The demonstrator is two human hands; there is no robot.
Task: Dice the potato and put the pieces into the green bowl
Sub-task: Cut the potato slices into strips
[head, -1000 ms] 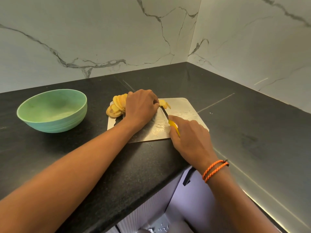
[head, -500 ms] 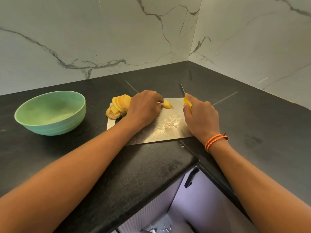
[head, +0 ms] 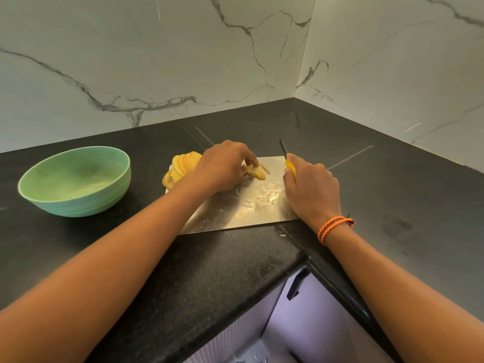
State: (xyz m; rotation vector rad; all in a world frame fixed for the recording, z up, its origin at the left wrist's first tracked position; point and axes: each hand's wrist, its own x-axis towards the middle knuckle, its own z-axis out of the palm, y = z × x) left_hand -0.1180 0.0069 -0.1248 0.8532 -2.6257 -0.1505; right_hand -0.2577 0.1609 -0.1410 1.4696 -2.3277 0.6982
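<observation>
A fanned pile of yellow potato slices (head: 180, 166) lies at the far left corner of the steel cutting board (head: 248, 208). My left hand (head: 225, 166) rests over the board and pinches a small potato piece (head: 255, 172) with its fingertips; a thin sliver (head: 265, 169) lies just right of it. My right hand (head: 311, 192) grips a yellow-handled knife (head: 284, 150), its dark blade pointing up and away, off the potato, at the board's right edge. The green bowl (head: 74, 182) stands on the counter to the left; I see no pieces in it.
The black counter (head: 392, 195) forms a corner under white marble walls. Its front edge cuts in just below the board, with a cabinet door and a dark handle (head: 294, 285) beneath. Wet smears and a few scraps cover the board's near part.
The right hand pulled the knife out from beside my left hand to the board's right edge and raised the blade. The left hand's fingers now uncover a small potato piece.
</observation>
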